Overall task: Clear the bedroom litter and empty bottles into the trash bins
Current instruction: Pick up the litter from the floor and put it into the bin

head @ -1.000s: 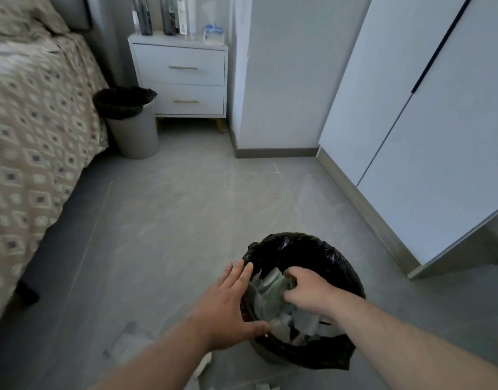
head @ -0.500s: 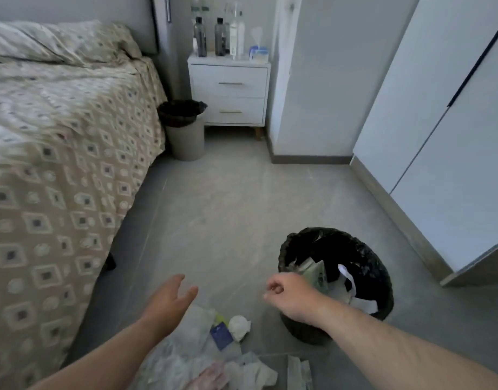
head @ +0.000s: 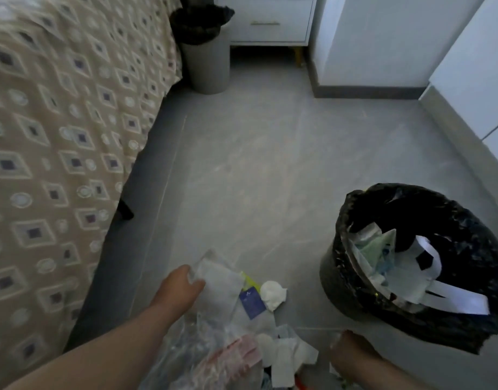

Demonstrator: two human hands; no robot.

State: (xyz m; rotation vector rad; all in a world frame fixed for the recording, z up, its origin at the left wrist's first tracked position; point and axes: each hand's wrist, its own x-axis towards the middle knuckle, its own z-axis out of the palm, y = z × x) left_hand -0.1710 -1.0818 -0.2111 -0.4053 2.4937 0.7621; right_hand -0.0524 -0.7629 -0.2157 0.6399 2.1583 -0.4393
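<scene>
A pile of litter (head: 242, 339) lies on the floor at the bottom centre: clear plastic wrappers, white tissues, a crumpled white wad (head: 273, 294), a blue card (head: 252, 302). My left hand (head: 180, 288) grips the edge of a translucent plastic wrapper (head: 217, 285) at the pile's far side. My right hand (head: 352, 353) is low at the pile's right edge, fingers curled; whether it holds anything is unclear. The near trash bin (head: 340, 280), lined with a black bag, stands to the right with paper and plastic inside.
A patterned bedspread (head: 59, 164) hangs over the bed along the left. A second grey bin (head: 205, 60) with a black liner stands by the white nightstand (head: 270, 21) at the back. White wardrobe doors (head: 472, 66) line the right.
The view tipped down toward the floor. My left hand reached forward and took hold of the plastic wrapper. My right hand left the bin and dropped to the pile's right edge.
</scene>
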